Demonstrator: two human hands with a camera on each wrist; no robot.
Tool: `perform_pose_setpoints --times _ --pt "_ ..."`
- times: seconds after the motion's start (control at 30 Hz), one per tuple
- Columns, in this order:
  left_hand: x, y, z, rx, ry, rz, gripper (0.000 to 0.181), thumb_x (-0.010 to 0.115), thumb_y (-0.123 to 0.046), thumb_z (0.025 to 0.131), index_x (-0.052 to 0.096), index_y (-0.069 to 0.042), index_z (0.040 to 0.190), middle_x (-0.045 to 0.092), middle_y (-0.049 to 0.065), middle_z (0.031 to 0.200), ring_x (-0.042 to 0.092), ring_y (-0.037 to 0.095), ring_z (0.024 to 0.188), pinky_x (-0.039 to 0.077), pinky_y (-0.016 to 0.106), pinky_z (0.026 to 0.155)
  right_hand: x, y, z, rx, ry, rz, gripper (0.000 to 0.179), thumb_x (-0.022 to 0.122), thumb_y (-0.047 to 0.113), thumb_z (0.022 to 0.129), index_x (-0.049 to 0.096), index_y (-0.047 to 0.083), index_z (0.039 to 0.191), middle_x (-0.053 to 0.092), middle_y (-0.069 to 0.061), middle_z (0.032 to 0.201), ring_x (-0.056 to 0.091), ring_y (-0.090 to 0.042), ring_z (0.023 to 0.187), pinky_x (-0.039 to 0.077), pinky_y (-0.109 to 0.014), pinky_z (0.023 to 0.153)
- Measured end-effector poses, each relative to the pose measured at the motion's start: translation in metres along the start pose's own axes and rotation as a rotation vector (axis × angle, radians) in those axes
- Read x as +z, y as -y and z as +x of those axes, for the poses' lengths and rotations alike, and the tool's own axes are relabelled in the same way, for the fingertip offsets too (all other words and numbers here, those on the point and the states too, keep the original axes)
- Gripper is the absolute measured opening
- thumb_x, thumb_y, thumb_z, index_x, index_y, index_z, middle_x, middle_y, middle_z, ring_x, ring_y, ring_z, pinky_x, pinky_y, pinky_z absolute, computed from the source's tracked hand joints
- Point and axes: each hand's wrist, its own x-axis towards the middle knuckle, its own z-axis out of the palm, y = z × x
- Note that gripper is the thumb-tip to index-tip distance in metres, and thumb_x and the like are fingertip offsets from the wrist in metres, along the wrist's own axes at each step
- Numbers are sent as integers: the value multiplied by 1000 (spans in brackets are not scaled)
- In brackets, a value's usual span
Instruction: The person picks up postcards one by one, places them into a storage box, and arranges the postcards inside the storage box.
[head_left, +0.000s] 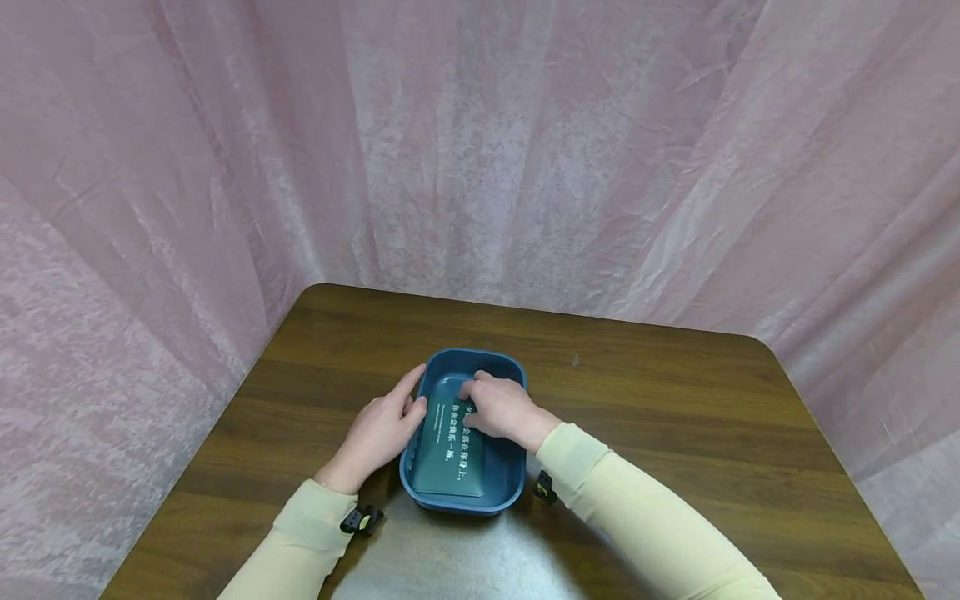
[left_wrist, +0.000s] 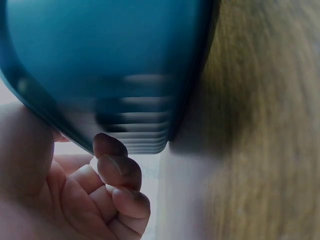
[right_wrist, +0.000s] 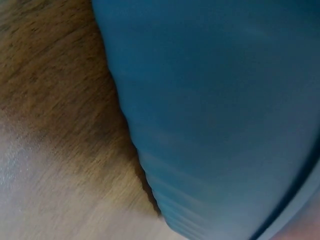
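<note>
A blue plastic basket (head_left: 504, 483) stands on the wooden table, its ribbed outer side (left_wrist: 145, 117) showing in the left wrist view. Inside lies a dark green booklet (head_left: 442, 475) with white printed characters. My left hand (head_left: 378, 429) holds the basket's left rim, thumb over the edge and fingers along the outside. Reaching in from the right, my right hand (head_left: 504, 408) pinches the booklet near its upper end between thumb and fingers. Those fingers cover part of the lettering. In the right wrist view the basket wall (right_wrist: 210, 110) fills most of the picture, and the fingers are hidden.
The brown wooden table (head_left: 675, 417) extends on both sides of the basket, with a shiny reflection at its near part. Pink velvet curtains (head_left: 487, 167) hang behind and beside it. Black wrist straps (head_left: 362, 520) show at the cuffs.
</note>
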Motion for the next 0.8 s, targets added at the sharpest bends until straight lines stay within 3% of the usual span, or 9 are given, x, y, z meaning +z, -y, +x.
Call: perform_pose_setpoints --times 0.53,0.8 --pt "-2 2 0 -1 -1 3 62 54 -26 115 36 -18 173 59 2 80 57 20 62 45 36 58 -1 1 2 -2 5 6 40 82 26 102 76 10 139 67 -9 117 63 -20 97 61 -39 94" --pt "-3 5 5 9 18 0 61 55 -29 116 36 -17 173 61 2 83 57 20 67 47 37 62 -12 -4 0 -17 35 66 43 77 26 106 73 5 143 67 -14 128 65 -23 106 58 -43 102"
